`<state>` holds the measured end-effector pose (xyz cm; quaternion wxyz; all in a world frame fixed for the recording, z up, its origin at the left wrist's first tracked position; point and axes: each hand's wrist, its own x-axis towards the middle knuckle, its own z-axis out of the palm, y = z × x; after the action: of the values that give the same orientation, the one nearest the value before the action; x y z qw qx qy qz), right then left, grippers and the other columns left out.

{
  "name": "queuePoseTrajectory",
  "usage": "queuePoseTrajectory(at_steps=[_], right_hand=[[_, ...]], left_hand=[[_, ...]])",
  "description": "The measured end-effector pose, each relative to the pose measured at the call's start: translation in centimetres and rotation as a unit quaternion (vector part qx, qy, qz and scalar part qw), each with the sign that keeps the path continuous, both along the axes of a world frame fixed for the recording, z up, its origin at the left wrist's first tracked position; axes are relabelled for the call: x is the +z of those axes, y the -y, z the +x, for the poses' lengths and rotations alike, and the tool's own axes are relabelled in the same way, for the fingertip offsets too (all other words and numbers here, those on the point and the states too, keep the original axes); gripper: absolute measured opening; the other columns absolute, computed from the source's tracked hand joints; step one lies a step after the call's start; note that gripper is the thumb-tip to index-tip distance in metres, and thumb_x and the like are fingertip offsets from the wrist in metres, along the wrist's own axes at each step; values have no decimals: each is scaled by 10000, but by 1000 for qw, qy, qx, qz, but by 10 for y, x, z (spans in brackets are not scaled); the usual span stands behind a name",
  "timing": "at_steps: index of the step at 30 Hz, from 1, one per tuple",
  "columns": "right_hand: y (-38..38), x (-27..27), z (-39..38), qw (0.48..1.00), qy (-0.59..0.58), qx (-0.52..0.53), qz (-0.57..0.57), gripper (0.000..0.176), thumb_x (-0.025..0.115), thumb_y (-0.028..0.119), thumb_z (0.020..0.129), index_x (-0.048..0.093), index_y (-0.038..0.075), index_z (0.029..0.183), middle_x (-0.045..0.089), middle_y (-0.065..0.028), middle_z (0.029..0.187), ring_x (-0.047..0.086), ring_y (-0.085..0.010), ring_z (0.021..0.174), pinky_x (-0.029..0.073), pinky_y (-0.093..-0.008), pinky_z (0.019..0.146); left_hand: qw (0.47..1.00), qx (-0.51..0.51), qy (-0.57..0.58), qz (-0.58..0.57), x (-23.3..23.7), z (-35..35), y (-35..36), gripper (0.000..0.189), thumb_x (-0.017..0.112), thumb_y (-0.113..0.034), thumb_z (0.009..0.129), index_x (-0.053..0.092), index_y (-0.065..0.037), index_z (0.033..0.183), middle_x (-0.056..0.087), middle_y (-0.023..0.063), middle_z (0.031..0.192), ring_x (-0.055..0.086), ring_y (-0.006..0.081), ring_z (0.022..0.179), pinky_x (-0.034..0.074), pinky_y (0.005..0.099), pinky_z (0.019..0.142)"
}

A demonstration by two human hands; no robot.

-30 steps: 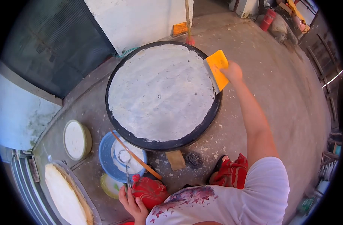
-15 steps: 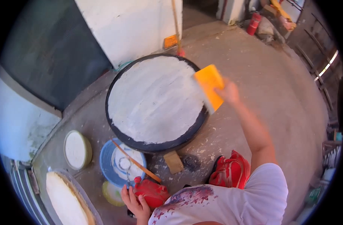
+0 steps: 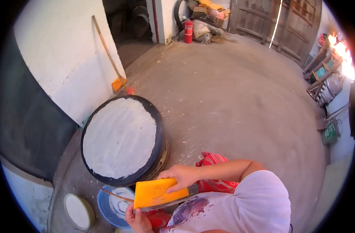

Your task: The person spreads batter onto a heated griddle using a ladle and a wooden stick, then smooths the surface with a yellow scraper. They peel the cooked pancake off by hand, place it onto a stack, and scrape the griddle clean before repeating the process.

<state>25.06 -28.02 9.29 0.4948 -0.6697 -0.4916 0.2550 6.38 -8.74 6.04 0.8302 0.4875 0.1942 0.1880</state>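
Note:
My right hand (image 3: 181,176) grips a yellow scraper (image 3: 156,192), held close in front of my body over the blue bucket's side. At the scraper's lower left corner is my left hand (image 3: 138,220), its thumb and fingers raised near the edge; what they hold, if anything, is hidden. White batter (image 3: 121,136) lies in a broad thin layer on a round black griddle (image 3: 158,134). Below the griddle, a blue bucket (image 3: 103,206) holds white batter, with a thin wooden stick (image 3: 117,195) across its top.
A bowl of white stuff (image 3: 78,211) stands left of the bucket. A broom (image 3: 107,50) leans on the white wall. Red shoes are beneath me. A red cylinder (image 3: 188,32) stands near the doorway, and wooden doors (image 3: 270,23) are at the back.
The view has swung to the right. My right hand has brought the scraper from the griddle's right edge back to my body, beside my left hand.

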Motion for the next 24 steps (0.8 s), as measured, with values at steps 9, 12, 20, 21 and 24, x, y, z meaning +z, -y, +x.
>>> queuePoseTrajectory(at_steps=[9,12,20,21,24], right_hand=[[18,11,-19,999,-20,-30,39,402,683,171,739,526,27,1080,633,-100,919,616,-184,824,472,-281,720],[16,7,-24,997,-50,-17,52,405,684,167,743,525,24,1086,628,-95,938,607,-166,847,468,-275,739],[1,-13,-30,969,-211,-113,56,455,711,51,727,503,20,1131,589,-38,1026,545,-124,950,443,-282,842],[0,-15,-29,951,-276,-119,76,456,716,39,716,510,28,1123,590,-42,1030,551,-128,951,448,-291,843],[-3,-8,-29,921,-347,-169,52,462,699,-28,670,516,10,1092,599,-70,1015,582,-167,923,457,-290,836]], left_hand=[[994,73,-73,27,10,-20,16,78,607,-78,801,571,-35,855,595,39,794,573,144,718,459,225,632],[995,58,-56,51,-3,-35,9,103,592,-102,814,581,-24,881,597,68,837,572,178,769,459,279,690],[992,125,32,-4,2,-36,2,140,587,-124,837,558,13,830,581,90,741,556,177,621,470,290,572],[988,147,27,-26,3,-39,-1,169,545,-143,870,559,24,893,596,105,768,569,178,636,481,291,573],[977,192,24,-93,8,-49,-17,215,499,-140,893,538,28,1022,604,119,861,591,185,719,492,280,589]])
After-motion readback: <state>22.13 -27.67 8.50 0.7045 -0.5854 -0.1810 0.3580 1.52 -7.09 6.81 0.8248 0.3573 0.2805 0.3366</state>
